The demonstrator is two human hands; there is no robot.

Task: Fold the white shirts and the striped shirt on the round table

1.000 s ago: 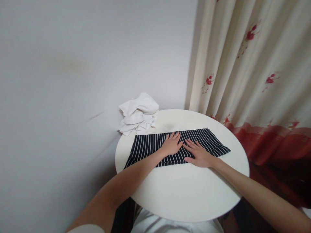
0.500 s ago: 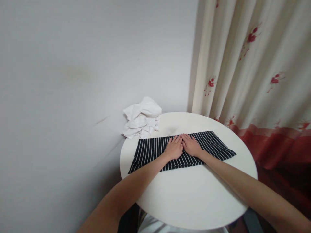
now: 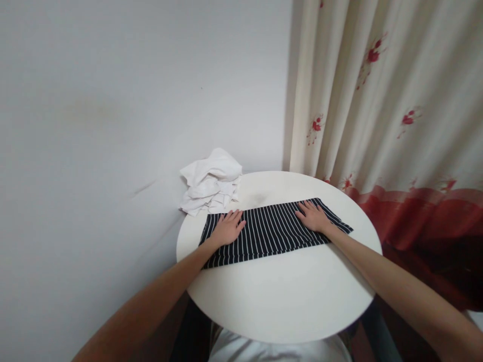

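A black cloth with thin white stripes lies spread in a long flat band across the round white table. Toward its left end my left hand rests flat on the fabric, fingers apart. My right hand presses flat on the right part of the same cloth, its fingers spread too. The middle of the striped band shows between the two hands. Slight creases run near the right hand and along the front edge.
A crumpled white cloth is heaped at the table's back left, against the wall. The round white table stands close to that wall. A cream and red curtain hangs behind on the right.
My hands have slid apart from the middle of the striped cloth, the left one leftward and the right one rightward. The view has shifted slightly.
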